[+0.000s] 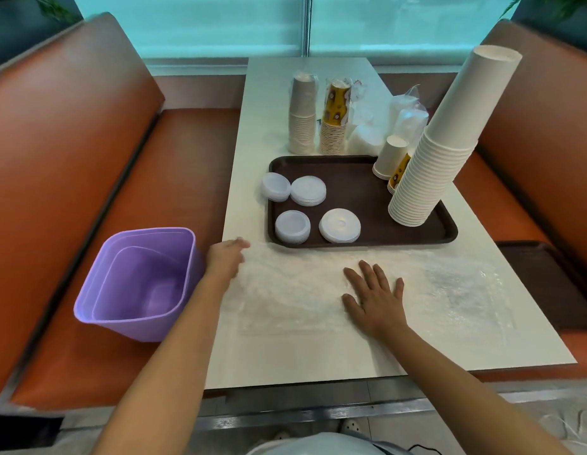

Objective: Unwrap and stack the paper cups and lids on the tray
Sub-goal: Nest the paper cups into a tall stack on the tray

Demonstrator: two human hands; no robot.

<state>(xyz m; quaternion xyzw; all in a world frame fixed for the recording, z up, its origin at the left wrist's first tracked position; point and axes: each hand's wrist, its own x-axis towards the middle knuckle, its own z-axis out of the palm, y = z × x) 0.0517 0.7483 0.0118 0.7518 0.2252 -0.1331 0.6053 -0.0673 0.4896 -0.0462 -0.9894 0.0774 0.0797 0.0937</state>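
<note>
The clear plastic wrap [318,290] lies flattened on the worktop [285,349] just at the six o'clock side of the brown tray [357,178], its long axis running from nine o'clock to three o'clock across the near half of the surface. The right hand [374,297] presses flat on its middle, fingers straight and spread, gripping nothing. The left hand [228,257] sits at the wrap's nine o'clock end; it is blurred, so whether its grip has closed on the film I cannot tell. That end is the one nearest the purple bin [137,284], which stands on the seat further toward nine o'clock, so the left hand looks better placed to gather the wrap and carry it there. On the tray, four low piles of lids [339,224] lie toward nine o'clock and a tall leaning stack of white cups [439,152] stands at three o'clock. Still-wrapped cup sleeves [303,113] wait beyond the tray at twelve o'clock.
</note>
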